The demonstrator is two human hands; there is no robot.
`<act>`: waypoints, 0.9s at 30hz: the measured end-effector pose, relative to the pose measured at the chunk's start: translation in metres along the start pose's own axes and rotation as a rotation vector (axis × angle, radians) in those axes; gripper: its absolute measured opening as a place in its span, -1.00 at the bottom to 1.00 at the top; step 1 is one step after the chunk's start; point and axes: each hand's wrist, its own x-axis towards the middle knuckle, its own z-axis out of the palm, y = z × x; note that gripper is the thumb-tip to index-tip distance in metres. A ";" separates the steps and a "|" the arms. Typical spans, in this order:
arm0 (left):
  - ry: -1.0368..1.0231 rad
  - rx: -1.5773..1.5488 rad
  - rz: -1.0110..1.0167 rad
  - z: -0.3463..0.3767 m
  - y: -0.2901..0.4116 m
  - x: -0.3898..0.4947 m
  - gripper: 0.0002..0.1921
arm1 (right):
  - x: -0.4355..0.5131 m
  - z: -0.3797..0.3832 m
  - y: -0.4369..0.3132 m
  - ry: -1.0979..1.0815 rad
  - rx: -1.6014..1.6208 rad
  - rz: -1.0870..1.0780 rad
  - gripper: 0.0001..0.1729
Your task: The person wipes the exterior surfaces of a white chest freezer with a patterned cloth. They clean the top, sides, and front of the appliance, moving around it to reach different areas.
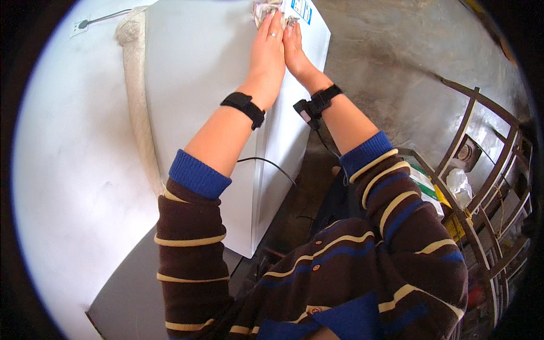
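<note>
Side by side, my left hand (268,55) and my right hand (295,53) reach to the top of the view, fingers straight and held together. Under their fingertips is a crumpled, patterned cloth (265,9), pressed against a white appliance cabinet (199,63). The palms and much of the cloth's underside are hidden. A ring sits on a left finger. Just right of the cloth, a blue and white sticker (301,10) is stuck to the cabinet. Black straps circle both wrists; the right one carries a small black device (309,111) with a cord.
A wrapped, cream-coloured pipe (135,85) runs down the white wall left of the cabinet. A black plug (83,24) sits in a wall outlet. A black cable (272,161) crosses the cabinet's side. On the right, a metal rack frame (457,131) stands beside a clear plastic bag (459,185).
</note>
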 end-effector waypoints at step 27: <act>-0.322 -0.057 0.120 0.009 0.055 -0.071 -0.33 | -0.077 0.025 0.055 0.056 -0.082 0.235 -0.07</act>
